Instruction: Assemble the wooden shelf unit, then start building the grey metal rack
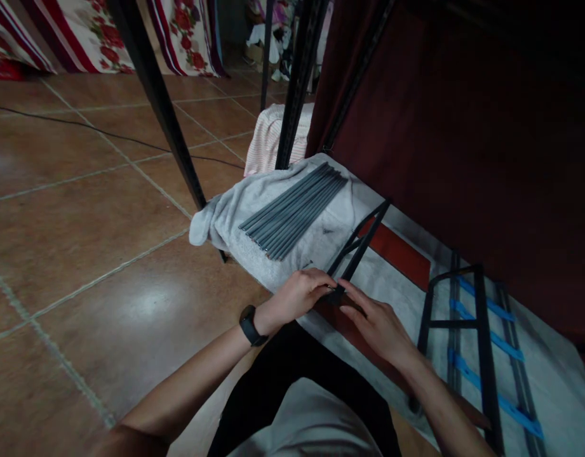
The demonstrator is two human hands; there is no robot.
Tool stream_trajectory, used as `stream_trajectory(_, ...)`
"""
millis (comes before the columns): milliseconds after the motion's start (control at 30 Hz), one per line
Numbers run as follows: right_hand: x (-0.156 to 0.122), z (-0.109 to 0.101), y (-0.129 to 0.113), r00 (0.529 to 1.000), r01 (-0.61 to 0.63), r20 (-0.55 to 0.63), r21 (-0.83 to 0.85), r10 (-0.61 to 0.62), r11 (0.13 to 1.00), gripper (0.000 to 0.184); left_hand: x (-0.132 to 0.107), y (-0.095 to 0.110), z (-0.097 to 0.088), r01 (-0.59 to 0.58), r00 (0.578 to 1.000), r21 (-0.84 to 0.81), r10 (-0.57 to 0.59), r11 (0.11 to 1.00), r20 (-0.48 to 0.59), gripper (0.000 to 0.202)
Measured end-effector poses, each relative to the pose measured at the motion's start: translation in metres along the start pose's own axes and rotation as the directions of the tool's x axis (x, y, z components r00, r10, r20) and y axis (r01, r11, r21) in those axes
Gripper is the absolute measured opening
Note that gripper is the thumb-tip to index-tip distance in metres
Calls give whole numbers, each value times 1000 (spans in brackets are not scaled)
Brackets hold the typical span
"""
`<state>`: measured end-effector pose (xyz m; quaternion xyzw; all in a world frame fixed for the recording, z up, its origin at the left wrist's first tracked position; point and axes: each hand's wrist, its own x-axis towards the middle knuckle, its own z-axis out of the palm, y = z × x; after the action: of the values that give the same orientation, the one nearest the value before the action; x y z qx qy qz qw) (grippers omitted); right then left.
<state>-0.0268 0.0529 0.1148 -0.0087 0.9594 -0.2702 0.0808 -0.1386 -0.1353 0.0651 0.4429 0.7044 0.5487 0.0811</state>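
A black metal frame (365, 244) with a crossbar slants away from me over the grey cloth. Its near end is between my hands. The fingers of my left hand (302, 293) are pinched at that end, with a dark band on the wrist. From the other side, my right hand (375, 322) grips the same end with thumb and fingers. Whether a small part is between the fingertips is hidden. Left of the frame, several thin grey metal rods (295, 209) lie side by side on the cloth. A reddish-brown board (399, 251) lies beyond the frame.
A second black frame (457, 324) stands at right, beside dark rails with blue strips (492, 346). Grey cloth (392, 292) covers the low surface. Black uprights (166, 108) rise at its left end. A cable (115, 135) crosses the tiled floor (106, 304). A dark red curtain (439, 139) hangs behind.
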Motion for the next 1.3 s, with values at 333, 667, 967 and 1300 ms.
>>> stream_trajectory(333, 0, -9, -13, 998, 61, -11, -45, -62, 997, 49, -5, 1, 9, 248, 954, -261, -283, 933, -103, 22)
stream_trajectory(667, 4, -12, -6, 995, 95, 23, -120, -93, 988, 49, -1, 10, 11, 415, 843, -444, -518, 795, -140, 20)
stream_trajectory(967, 3, -14, -5, 992, 128, 5, -97, -128, 987, 47, -2, 18, 8, 420, 847, -507, -526, 753, -80, 27)
stream_trajectory(1300, 0, -10, 1, 987, 160, -9, -43, -160, 986, 53, 0, 20, 10, 452, 833, -387, -535, 804, -138, 26)
